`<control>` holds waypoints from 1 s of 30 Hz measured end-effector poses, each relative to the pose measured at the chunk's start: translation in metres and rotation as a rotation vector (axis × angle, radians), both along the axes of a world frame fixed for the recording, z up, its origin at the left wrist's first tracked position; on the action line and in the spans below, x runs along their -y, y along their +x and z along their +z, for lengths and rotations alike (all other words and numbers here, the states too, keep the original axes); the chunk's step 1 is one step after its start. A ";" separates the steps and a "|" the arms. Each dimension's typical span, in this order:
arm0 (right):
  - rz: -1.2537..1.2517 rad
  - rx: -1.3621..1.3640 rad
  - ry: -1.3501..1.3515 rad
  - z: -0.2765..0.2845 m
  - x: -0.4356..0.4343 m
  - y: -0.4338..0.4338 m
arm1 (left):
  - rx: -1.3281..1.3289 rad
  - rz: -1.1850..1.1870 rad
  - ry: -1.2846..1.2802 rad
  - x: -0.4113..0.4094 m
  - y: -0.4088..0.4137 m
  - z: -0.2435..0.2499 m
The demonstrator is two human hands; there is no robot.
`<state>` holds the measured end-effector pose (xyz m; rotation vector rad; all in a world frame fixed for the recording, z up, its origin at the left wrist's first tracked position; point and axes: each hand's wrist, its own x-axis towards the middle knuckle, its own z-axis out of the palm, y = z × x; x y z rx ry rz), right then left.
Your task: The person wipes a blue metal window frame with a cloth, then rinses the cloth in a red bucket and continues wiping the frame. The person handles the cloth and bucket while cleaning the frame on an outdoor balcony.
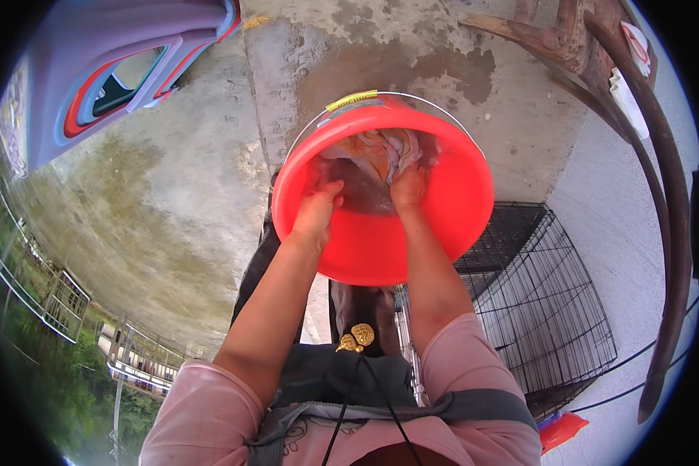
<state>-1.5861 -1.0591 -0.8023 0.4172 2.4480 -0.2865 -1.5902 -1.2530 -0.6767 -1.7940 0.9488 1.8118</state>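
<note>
A red plastic bucket (361, 250) with a wire handle and a yellow grip (351, 100) stands before me. Cloudy water (367, 195) lies inside, and a wet, pale cloth with orange patches (378, 151) is bunched towards the far wall. My right hand (409, 185) reaches into the bucket and grips the near right end of the cloth. My left hand (319, 205) is inside too, by the left wall, thumb up and apart from the fingers. No cloth shows in it. Some of its fingers are hidden.
A black wire cage (547, 309) stands right of the bucket, against a pale wall (611, 233). Dark curved wooden pieces (658, 145) rise at the right. A purple plastic structure (122, 46) is at the upper left. The concrete floor (198, 151) has wet patches.
</note>
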 end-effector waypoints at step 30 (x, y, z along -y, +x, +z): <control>-1.349 0.298 -1.263 0.180 0.055 0.034 | -0.441 -0.925 -0.281 -0.043 0.056 0.090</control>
